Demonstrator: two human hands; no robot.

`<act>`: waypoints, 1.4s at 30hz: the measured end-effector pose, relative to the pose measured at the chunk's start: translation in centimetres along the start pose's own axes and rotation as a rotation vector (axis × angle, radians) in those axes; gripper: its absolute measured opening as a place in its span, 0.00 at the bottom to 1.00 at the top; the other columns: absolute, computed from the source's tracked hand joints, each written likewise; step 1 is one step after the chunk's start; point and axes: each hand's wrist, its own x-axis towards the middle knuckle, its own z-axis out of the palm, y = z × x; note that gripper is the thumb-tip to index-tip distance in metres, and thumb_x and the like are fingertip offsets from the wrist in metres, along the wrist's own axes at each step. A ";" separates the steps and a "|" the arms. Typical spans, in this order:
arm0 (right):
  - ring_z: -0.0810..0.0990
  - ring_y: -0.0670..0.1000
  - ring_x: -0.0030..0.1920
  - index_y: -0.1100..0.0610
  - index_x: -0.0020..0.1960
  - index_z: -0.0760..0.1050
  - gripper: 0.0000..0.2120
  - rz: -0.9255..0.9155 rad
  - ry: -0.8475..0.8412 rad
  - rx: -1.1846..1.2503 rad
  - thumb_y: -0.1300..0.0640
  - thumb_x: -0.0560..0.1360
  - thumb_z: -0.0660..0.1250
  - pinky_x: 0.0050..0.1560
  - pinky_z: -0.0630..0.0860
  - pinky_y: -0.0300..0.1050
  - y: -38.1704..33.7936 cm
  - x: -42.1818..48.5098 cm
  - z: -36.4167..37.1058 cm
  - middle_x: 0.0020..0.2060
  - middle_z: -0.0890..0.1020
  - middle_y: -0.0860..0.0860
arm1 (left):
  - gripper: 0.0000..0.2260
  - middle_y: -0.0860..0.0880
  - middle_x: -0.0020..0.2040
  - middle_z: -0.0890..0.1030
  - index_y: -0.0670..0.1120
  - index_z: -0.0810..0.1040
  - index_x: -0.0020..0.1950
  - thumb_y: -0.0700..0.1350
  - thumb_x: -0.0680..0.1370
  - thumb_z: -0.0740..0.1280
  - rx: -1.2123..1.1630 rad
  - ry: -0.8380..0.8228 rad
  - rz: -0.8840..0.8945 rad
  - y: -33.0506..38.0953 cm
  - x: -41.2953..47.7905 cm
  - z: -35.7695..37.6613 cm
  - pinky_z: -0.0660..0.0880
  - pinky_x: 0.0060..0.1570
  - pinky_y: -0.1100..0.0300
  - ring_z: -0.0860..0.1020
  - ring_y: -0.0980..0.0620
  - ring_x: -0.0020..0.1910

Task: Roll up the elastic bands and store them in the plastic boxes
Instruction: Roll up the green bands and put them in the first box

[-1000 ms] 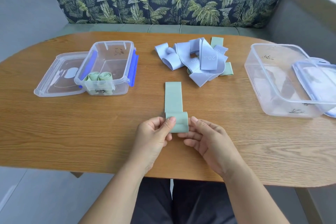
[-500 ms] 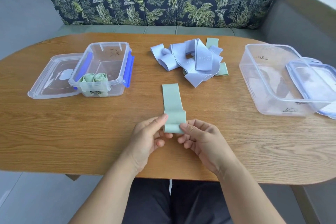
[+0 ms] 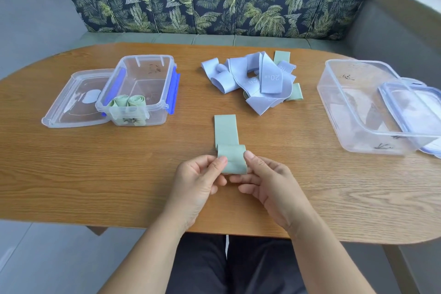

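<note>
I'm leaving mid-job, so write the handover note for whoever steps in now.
Left hand and right hand: both pinch the rolled end of the green band; its far half lies flat on the table.
Done: two green rolls stand in the small box.
Left: finish this roll, box it, then roll the pile of lilac and green bands. The large box sits open at right.
</note>
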 end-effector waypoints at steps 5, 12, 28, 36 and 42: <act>0.81 0.48 0.44 0.67 0.58 0.78 0.20 -0.009 -0.068 0.065 0.59 0.69 0.73 0.40 0.77 0.36 0.0 -0.1 -0.8 0.51 0.84 0.62 | 0.14 0.48 0.33 0.82 0.37 0.82 0.43 0.48 0.77 0.68 0.066 0.062 0.003 0.1 0.1 0.5 0.65 0.26 0.68 0.73 0.57 0.28; 0.77 0.48 0.34 0.62 0.46 0.78 0.10 -0.010 -0.004 0.011 0.58 0.68 0.72 0.33 0.73 0.36 0.1 0.0 -0.3 0.37 0.81 0.58 | 0.09 0.49 0.43 0.85 0.43 0.83 0.48 0.46 0.79 0.66 0.011 -0.032 -0.066 0.3 0.2 0.2 0.73 0.36 0.64 0.79 0.57 0.42; 0.83 0.51 0.41 0.66 0.54 0.79 0.19 -0.018 0.044 0.031 0.52 0.71 0.70 0.35 0.78 0.38 0.1 -0.2 0.2 0.44 0.85 0.56 | 0.13 0.42 0.48 0.84 0.37 0.80 0.51 0.45 0.72 0.71 -0.114 -0.005 -0.036 -0.2 -0.1 -0.3 0.75 0.38 0.66 0.78 0.54 0.43; 0.81 0.49 0.40 0.62 0.54 0.80 0.12 -0.082 0.044 -0.030 0.60 0.71 0.72 0.38 0.75 0.38 0.6 -0.6 -0.1 0.43 0.85 0.57 | 0.17 0.48 0.41 0.85 0.41 0.82 0.45 0.55 0.69 0.70 -0.040 0.043 -0.036 0.4 -0.4 0.5 0.76 0.38 0.64 0.81 0.57 0.39; 0.80 0.48 0.35 0.62 0.49 0.79 0.05 -0.063 0.041 -0.015 0.62 0.74 0.70 0.33 0.74 0.36 0.5 -0.5 -0.1 0.38 0.84 0.55 | 0.15 0.42 0.54 0.82 0.39 0.79 0.54 0.47 0.74 0.66 -0.291 -0.103 -0.130 0.7 -0.3 -0.5 0.76 0.44 0.62 0.78 0.52 0.49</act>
